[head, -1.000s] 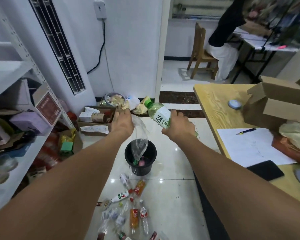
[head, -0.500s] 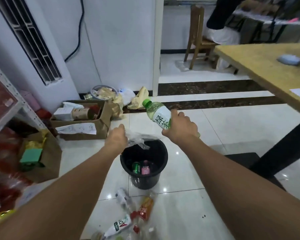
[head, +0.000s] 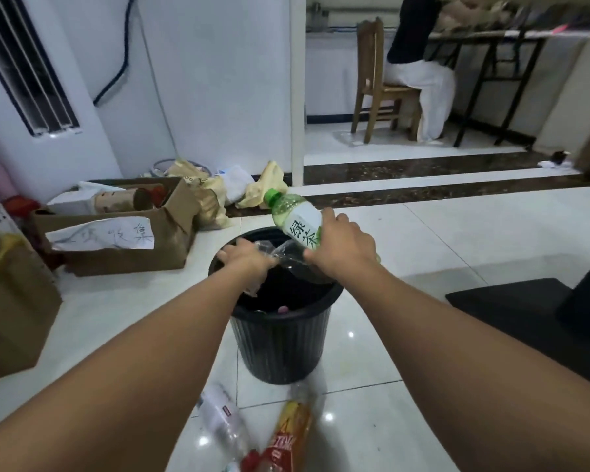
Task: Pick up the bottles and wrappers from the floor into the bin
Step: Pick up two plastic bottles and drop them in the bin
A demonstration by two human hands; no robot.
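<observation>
- A second earlier I had both hands held high over the bin [head: 283, 345], with the clear wrapper [head: 276, 251] dangling loose. By this moment they had come down to the bin's mouth at the middle of the frame.
- My left hand [head: 249, 258] sat over the near-left rim, fingers closed on the wrapper. The crumpled plastic bunched under the palm, and a tail of it hung inside the bin.
- My right hand [head: 341, 248] was clamped round the lower half of the green-tea bottle [head: 295, 219]. The bottle was tilted with its green cap up and away, over the far rim.
- The two hands were close together, with the wrapper stretched between them and touching the bottle's base.
- I judged both items were in place to drop and that only letting go was left. A few items already lay at the bottom of the bin.
- More work remained: a clear bottle [head: 218, 417] and an orange-labelled bottle [head: 290, 434] lay on the floor [head: 406, 240] at the lower centre, just in front of the bin.
- An open cardboard box [head: 123, 247] stood left of the bin, and yellow bags [head: 205, 195] were piled by the wall behind it.
- Another carton [head: 11, 301] stood at the far left.
- In the upper right a person [head: 419, 73] sat on a wooden chair [head: 375, 90], well apart from my reach.
- Nothing blocked the bin's mouth. The one risk I saw was the light wrapper clinging to my fingers or to the bottle.
</observation>
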